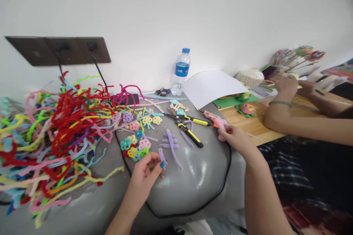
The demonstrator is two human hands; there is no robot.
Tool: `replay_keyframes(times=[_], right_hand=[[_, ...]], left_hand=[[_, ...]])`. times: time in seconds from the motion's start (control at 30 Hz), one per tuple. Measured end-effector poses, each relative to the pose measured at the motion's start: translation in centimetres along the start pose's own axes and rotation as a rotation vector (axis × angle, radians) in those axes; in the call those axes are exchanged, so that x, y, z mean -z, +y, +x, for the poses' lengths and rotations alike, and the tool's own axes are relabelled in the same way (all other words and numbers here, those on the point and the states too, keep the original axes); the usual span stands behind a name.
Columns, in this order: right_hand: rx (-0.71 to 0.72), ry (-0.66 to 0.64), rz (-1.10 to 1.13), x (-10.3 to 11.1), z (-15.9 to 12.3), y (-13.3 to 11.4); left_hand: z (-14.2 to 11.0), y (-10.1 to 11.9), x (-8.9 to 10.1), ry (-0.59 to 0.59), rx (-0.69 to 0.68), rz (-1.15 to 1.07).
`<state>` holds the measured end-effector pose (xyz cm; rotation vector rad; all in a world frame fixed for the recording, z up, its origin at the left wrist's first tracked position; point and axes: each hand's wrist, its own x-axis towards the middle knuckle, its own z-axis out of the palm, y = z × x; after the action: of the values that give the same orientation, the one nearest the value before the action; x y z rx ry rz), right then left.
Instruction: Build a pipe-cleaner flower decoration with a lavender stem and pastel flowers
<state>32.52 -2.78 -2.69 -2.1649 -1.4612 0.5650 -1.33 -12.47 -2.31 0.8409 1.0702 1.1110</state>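
My left hand (pixel 150 169) pinches a short piece of purple pipe cleaner (pixel 161 154) above the grey tabletop. Just right of it lies a purple pipe-cleaner shape (pixel 172 147), a long stem pair crossed by short pieces. My right hand (pixel 234 137) is wrapped around the handle of a pink hot glue gun (pixel 219 122), whose nozzle points up and left toward a white sheet. Between the hands rest black-and-yellow pliers (pixel 190 132) with their handles spread. Small pipe-cleaner flowers (pixel 135 145) in several colours are grouped beyond my left hand.
A big tangle of coloured pipe cleaners (pixel 63 128) covers the left side. A water bottle (pixel 182 71) stands by the wall near white paper (pixel 212 86). A black cord (pixel 193 213) loops along the front. At right, another person's hands (pixel 286 86) work over a wooden table (pixel 234 119).
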Motion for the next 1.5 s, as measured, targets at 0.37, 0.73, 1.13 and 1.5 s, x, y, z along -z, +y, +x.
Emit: replay_keyframes(times=[0.37,0.73,1.13,1.5], right_hand=[[0.023,0.196,0.099,-0.7,-2.0,0.1],[0.501,0.038,-0.124,-4.5,-9.2,-7.3],[0.386,-0.215,0.242,-3.9,-8.7,-9.3],[0.245,-0.545,0.972,-7.6,-13.7,-10.4]], left_hand=[[0.5,-1.1,0.2,0.025,-0.165,0.191],[2.3,3.5,-0.3,0.33,-0.619,0.996],[2.8,3.7,-1.0,0.196,-0.602,0.961],[0.1,0.6,-1.1,0.09,-0.509,0.761]])
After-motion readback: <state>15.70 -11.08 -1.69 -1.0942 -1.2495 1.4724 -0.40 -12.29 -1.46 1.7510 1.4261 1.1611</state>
